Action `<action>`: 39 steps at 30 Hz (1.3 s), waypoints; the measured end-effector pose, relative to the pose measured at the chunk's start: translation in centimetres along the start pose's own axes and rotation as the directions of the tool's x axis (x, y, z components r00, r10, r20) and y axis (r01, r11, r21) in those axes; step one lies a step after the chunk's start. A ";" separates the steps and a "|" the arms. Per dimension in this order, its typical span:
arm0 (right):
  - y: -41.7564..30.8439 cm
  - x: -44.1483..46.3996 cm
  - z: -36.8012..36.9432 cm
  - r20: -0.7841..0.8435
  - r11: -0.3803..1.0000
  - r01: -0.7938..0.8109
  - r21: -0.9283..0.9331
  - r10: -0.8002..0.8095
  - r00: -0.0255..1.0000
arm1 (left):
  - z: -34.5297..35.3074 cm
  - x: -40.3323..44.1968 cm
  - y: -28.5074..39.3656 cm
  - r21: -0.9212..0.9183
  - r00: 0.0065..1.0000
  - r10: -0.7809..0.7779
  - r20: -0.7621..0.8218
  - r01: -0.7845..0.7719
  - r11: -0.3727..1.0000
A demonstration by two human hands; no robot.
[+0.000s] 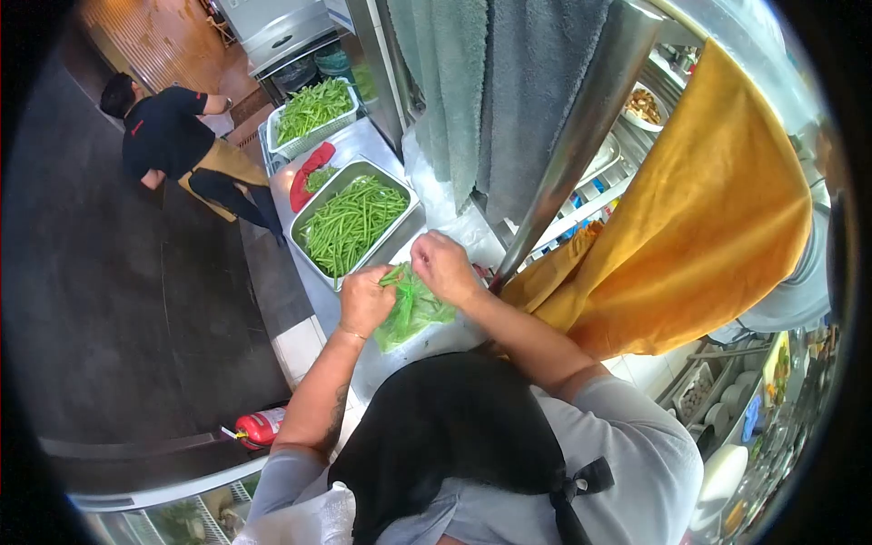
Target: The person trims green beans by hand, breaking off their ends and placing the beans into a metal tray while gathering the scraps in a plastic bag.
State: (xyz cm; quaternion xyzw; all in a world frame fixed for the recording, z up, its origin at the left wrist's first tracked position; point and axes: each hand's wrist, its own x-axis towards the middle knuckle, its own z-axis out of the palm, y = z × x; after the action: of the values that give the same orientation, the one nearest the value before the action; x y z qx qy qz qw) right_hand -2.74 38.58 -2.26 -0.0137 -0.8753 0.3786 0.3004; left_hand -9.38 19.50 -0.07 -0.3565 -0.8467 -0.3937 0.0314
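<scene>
My left hand [366,302] is closed around green beans [391,275], whose ends stick out past the thumb. Beside it, my right hand [442,265] has its fingers curled together; what they hold, if anything, is hidden. Under both hands a light green plastic bag [409,318] lies on the metal counter, its contents hard to make out. Just beyond my left hand stands a deep steel pan [413,205] heaped with whole green beans [354,222].
A white basket [313,138] of green beans stands at the counter's far end. A red cloth [312,175] lies by the pan. Grey towels [518,100] and an orange cloth [690,218] hang around a metal post [581,136]. A person [173,132] walks at left, near a fire extinguisher [261,427].
</scene>
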 end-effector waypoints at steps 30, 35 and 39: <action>3.6 -0.5 1.7 0.102 0.996 -0.039 0.085 0.030 0.994 | 0.9 -3.8 -8.6 0.000 0.962 -0.254 -0.095 0.255 0.967; 1.7 -3.3 3.3 0.215 0.993 0.075 0.086 -0.092 0.972 | 1.9 -3.7 0.7 -0.068 0.983 -0.172 0.062 0.176 0.982; 1.6 -4.0 2.9 0.196 0.993 0.055 0.108 -0.075 0.978 | 2.4 -3.5 -0.6 0.033 0.986 -0.158 0.054 0.157 0.987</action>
State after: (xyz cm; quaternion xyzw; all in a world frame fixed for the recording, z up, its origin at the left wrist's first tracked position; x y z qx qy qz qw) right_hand -1.35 36.80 -6.95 0.0684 -0.8806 0.4121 0.2238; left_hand -6.62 18.88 -3.34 -0.2990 -0.8783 -0.3726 -0.0188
